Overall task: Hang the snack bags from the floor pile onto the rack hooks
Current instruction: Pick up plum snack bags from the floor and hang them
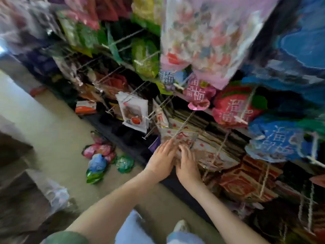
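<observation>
Both hands reach to a low hook of the wire rack. My left hand and my right hand hold a white snack bag with red print between them, side by side, at the hook wire. The frame is blurred, so I cannot tell if the bag's hole is on the hook. The floor pile of pink, blue and green bags lies left of my hands, by the rack's foot.
Hooks above and to the right carry many hung bags: pink, red, blue, green. A white bag hangs on a hook at centre. A clear plastic bag and dark furniture lie at left. My shoe is below.
</observation>
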`<state>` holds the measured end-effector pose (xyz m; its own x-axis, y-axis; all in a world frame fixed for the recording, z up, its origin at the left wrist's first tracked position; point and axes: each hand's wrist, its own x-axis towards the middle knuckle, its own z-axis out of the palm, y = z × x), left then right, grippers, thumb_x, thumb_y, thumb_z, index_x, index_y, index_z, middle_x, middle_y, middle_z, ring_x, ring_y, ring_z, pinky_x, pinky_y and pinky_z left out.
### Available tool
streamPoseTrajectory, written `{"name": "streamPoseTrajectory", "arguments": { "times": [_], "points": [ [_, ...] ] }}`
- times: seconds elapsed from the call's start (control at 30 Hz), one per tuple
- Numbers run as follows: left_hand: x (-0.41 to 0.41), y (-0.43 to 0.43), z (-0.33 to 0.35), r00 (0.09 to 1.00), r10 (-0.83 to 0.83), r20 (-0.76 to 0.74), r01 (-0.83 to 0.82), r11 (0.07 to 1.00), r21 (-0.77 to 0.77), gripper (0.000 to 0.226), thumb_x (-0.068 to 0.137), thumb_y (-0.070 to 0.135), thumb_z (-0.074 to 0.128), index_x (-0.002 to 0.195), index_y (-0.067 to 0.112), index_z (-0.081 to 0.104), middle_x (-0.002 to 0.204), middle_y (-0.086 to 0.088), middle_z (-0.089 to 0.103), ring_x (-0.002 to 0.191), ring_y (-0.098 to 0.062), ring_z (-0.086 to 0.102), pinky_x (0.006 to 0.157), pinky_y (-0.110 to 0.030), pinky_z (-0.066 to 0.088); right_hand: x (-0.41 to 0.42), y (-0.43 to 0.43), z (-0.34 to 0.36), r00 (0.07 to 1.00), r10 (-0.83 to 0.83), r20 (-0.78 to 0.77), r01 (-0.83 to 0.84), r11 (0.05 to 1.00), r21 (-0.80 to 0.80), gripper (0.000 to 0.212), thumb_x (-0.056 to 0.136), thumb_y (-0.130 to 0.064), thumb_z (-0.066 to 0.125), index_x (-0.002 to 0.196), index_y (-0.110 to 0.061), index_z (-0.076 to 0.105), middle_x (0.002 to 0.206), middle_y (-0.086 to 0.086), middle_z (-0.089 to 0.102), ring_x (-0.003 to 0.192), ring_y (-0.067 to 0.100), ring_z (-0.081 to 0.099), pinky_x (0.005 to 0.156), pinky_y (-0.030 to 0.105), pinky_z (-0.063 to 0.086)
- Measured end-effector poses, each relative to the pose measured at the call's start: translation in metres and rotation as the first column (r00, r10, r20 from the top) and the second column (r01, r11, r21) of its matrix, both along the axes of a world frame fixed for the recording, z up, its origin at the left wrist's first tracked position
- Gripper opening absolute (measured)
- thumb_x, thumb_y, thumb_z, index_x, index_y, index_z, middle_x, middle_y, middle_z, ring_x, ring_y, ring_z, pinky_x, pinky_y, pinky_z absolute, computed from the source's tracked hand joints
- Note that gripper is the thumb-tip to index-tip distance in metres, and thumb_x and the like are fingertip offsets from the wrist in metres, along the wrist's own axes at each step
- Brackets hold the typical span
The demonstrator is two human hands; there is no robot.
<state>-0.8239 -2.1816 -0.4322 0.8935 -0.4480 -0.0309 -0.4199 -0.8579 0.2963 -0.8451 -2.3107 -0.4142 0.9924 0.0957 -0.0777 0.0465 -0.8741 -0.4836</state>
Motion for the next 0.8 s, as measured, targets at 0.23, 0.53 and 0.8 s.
{"name": "streamPoseTrajectory", "arguments": {
  "times": [0.23, 0.53, 0.8],
  "points": [
    [-0.015, 0.197, -0.074, 0.896, 0.383, -0.224, -0.406, 0.912, -0.062, 0.062, 0.070, 0.016, 0.070, 0.127, -0.002, 0.054, 0.132, -0.024, 0.052, 0.115, -0.036, 0.057, 0.092, -0.043, 0.050, 0.043, 0.168, -0.055, 0.931, 0.304, -0.204, -0.315, 0.949, -0.027, 0.050, 0.094, -0.014, 0.046, 0.142, -0.011, 0.031, 0.147, 0.004, 0.033, 0.137, 0.019, 0.025, 0.112, 0.023, 0.013],
    [-0.017, 0.428, -0.197, 0.683, 0.641, -0.351, -0.654, 0.750, 0.099, 0.072, 0.053, 0.013, 0.082, 0.119, -0.004, 0.061, 0.121, -0.025, 0.060, 0.104, -0.035, 0.064, 0.081, -0.040, 0.054, 0.096, 0.377, -0.196, 0.798, 0.323, -0.508, -0.414, 0.907, -0.073, 0.055, 0.087, -0.010, 0.056, 0.138, -0.004, 0.036, 0.140, 0.013, 0.041, 0.128, 0.030, 0.036, 0.109, 0.032, 0.022],
    [-0.013, 0.486, -0.422, 0.522, 0.763, -0.380, -0.799, 0.594, 0.094, 0.071, 0.056, 0.006, 0.079, 0.123, -0.004, 0.057, 0.125, -0.029, 0.056, 0.109, -0.040, 0.060, 0.085, -0.048, 0.053, 0.137, 0.466, -0.427, 0.713, 0.282, -0.642, -0.362, 0.932, 0.007, 0.051, 0.089, -0.005, 0.052, 0.138, -0.004, 0.036, 0.139, 0.013, 0.040, 0.129, 0.027, 0.037, 0.106, 0.028, 0.024]
  ]
}}
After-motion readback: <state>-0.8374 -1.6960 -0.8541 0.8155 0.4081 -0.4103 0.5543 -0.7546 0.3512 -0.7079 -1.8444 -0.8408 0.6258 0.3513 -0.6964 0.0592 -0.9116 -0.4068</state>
